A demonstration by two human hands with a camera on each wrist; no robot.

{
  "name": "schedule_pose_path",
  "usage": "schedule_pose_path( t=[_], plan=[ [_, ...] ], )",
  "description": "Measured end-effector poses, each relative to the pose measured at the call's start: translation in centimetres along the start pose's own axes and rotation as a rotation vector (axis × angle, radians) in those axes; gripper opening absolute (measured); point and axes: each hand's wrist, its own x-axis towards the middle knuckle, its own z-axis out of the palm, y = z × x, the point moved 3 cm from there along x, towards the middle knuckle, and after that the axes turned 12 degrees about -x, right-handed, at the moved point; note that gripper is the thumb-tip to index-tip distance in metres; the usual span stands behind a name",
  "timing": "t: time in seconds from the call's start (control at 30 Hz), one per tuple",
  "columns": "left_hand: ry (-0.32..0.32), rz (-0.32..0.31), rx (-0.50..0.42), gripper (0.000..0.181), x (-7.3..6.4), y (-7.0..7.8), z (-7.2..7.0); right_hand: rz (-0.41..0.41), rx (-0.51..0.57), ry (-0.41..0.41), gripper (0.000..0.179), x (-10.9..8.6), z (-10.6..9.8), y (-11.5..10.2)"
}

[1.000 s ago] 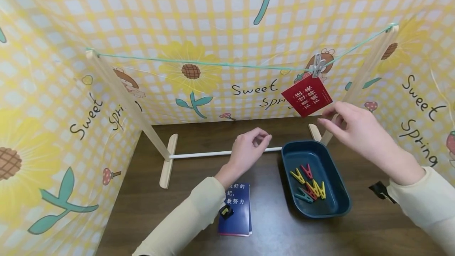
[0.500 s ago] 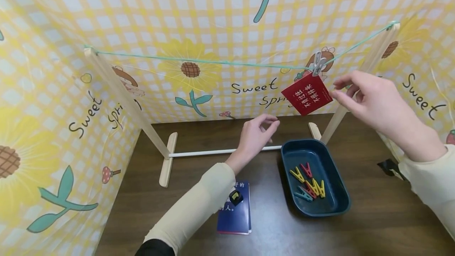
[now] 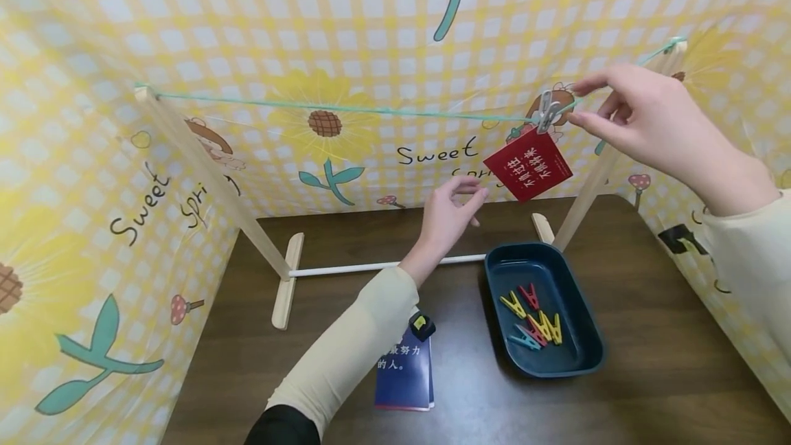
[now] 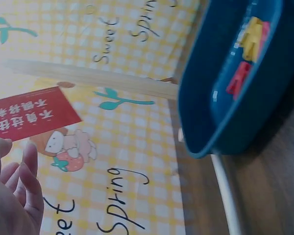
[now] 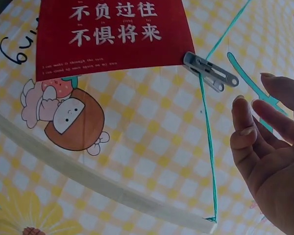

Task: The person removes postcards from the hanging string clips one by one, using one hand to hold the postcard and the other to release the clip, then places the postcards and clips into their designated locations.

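Note:
A red card with white Chinese writing hangs by one corner from a green cord. A grey clothespin clips that corner to the cord. My right hand is just right of the clothespin, thumb and forefinger bent and parted. The right wrist view shows a gap between its fingers and the clothespin. My left hand hovers lower, left of the card, with loosely bent fingers and nothing in them. In the left wrist view the card lies beyond those fingertips.
Wooden posts carry the cord, with a white rod joining their feet. A dark blue tray at the right holds several coloured clothespins. Blue booklets lie under my left sleeve. Yellow checked cloth surrounds the table.
My right hand has risen from below the card's right corner to beside the clothespin. My left hand has moved up and slightly right. The card still hangs in the same spot.

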Motion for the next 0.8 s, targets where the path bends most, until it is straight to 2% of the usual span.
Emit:
schedule_pose_path(
  t=[0.2, 0.37, 0.63, 0.8],
  plan=[
    [0.007, -0.031, -0.1, 0.032, 0.9, 0.6, 0.4, 0.027, 0.016, -0.142, 0.047, 1.6, 0.5, 0.6],
    [0.004, -0.067, -0.168, 0.032, 1.5, 0.6, 1.0, 0.09, 0.097, -0.237, 0.048, 2.4, 1.3, 0.6],
    [0.003, -0.084, -0.22, 0.029, 2.0, 0.5, 1.4, 0.126, 0.127, -0.257, 0.04, 2.5, 2.5, 0.5],
    [0.02, -0.074, -0.222, 0.027, 1.9, 0.7, 1.4, 0.149, 0.171, -0.278, 0.043, 2.6, 3.1, 0.5]
  ],
)
